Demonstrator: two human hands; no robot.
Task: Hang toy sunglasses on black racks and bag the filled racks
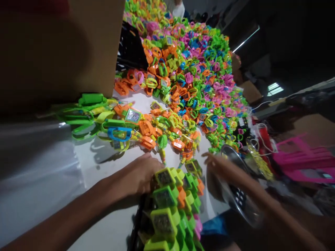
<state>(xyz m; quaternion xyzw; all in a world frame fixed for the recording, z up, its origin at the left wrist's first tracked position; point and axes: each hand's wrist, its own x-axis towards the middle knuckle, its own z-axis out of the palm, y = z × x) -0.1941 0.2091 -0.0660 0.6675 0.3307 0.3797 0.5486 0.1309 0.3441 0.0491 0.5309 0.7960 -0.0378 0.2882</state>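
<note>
My left hand (148, 170) is curled at the far left end of packed rows of toy watches (164, 195), yellow-green, green and orange. Its fingertips are hidden behind a yellow-green watch (164, 176), and I cannot make out what they hold. My right hand (216, 163) is smeared by motion over the table's right side, its fingers stretched out and nothing visible in them. It is close to a loose yellow watch (193, 167). Between and beyond my hands lie scattered toy watches (146, 128) with candy-patterned tubes attached.
A huge heap of bright toy watches (193, 69) covers the table's far side. A cardboard box (57, 52) stands at the left, above a clear plastic sheet (36, 174). A transparent round container (235, 191) and pink plastic pieces (300, 157) are at the right.
</note>
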